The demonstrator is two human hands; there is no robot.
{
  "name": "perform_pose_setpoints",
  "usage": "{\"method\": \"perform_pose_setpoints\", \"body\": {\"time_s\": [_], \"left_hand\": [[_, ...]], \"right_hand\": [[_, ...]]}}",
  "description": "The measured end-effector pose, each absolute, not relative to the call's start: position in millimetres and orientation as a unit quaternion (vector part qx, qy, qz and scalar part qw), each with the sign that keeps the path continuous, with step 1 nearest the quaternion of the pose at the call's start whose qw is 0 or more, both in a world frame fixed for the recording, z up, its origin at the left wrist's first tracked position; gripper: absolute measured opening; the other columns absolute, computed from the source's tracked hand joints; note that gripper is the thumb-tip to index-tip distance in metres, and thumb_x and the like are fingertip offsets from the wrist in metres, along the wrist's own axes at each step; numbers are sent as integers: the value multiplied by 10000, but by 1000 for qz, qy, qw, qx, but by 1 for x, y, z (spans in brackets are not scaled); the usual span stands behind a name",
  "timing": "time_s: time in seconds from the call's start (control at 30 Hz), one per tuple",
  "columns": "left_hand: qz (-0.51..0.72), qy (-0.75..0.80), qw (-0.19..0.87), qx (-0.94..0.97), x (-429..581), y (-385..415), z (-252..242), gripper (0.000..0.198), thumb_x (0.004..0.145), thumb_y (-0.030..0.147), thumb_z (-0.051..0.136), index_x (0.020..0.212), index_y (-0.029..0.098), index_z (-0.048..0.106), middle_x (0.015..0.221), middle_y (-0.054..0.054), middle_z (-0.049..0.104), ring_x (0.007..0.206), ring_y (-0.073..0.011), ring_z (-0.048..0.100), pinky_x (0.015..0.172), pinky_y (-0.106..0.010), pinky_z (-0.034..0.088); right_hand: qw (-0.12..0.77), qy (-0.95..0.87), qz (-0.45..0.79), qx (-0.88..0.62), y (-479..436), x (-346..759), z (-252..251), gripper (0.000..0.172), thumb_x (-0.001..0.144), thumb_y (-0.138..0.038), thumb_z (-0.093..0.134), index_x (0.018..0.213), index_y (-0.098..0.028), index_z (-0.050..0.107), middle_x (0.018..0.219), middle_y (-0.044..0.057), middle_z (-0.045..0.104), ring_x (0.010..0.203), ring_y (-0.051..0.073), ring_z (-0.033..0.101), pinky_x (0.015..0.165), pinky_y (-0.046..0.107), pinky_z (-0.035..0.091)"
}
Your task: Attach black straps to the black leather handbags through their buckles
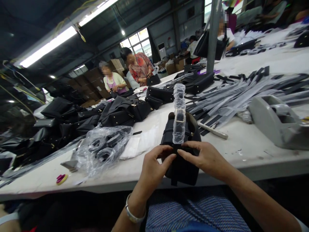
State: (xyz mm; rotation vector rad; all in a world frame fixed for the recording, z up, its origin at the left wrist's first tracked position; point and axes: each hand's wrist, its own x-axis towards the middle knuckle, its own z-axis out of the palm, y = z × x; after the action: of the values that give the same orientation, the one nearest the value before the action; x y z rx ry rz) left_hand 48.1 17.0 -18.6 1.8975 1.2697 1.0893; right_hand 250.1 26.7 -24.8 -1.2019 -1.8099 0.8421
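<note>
The long white worktable [253, 151] carries a heap of black leather bags [116, 112], a clear plastic sack of black straps [103, 148], white paper sheets [142, 141], a spread of plastic-sleeved black straps [241, 93], a grey plastic tape dispenser [277, 122], and, at its near edge, a small black leather bag [181, 167].

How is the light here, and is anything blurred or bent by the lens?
Head view: the tube lamp and the window burn out to white, the roof is dark. Head view: the table is evenly lit; the left hand, the right hand and the black bag they hold are sharp. Head view, edges: the grey post leans, lens distortion.
</note>
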Motion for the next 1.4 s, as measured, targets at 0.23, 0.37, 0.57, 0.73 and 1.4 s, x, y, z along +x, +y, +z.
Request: {"method": "perform_pose_setpoints", "body": {"time_s": [0.23,0.37,0.57,0.73,1.4], "left_hand": [[304,403,173,845,32,45,3,484,800,331,823,1228,220,626,1251,-83,644,1167,-268,575,1003,-385,452],[190,362,290,865,32,65,9,307,838,364,771,1072,190,675,983,-19,704,894,-199,637,788,-274,476],[173,351,351,851,48,66,7,257,834,292,717,1051,161,678,937,-11,692,833,-182,606,715,-248,438],[209,411,392,796,52,61,-3,233,798,275,711,990,145,694,866,-5,677,792,-174,585,684,-239,437],[286,415,386,773,55,57,-10,224,805,245,718,1016,178,752,810,12,699,709,-142,585,643,-217,434]], "right_hand": [[375,-722,365,-453,30,254,-26,238,912,-414,631,1004,-247,772,976,-17,787,889,212,722,796,285,516],[380,-740,342,-436,32,257,-28,224,913,-375,632,1033,-240,764,1031,4,779,949,223,709,837,306,513],[412,-742,263,-459,21,268,-34,173,885,-354,688,1005,-262,773,982,7,778,931,216,700,838,313,513],[430,-629,130,-634,53,310,-59,355,1022,-421,449,1033,-214,736,1038,43,763,993,197,696,913,298,521],[566,-459,227,-646,65,349,-64,587,910,-705,384,1203,-237,584,1033,83,712,872,230,691,717,339,564]]}}
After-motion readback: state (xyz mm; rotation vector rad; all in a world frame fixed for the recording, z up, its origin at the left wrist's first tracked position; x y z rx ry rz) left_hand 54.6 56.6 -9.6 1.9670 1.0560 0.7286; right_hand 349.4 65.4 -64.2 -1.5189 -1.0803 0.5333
